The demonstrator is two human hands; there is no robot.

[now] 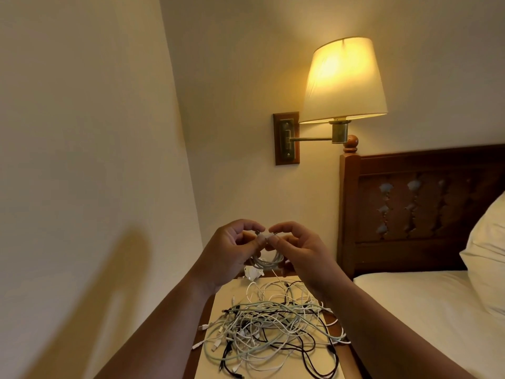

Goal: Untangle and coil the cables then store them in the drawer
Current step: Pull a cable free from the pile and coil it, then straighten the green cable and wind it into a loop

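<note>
Head camera view: two bare hands are raised above the far edge of a bedside table (224, 301). The left hand (229, 250) and right hand (298, 251) meet fingertip to fingertip, each pinching the top of a small white cable coil (267, 261) that hangs between them. On the table top lies a loose tangle of cables (273, 330), white, pale green and black. A lit wall lamp (343, 80) glows above the table. A wooden headboard (420, 203) stands to its right.
</note>
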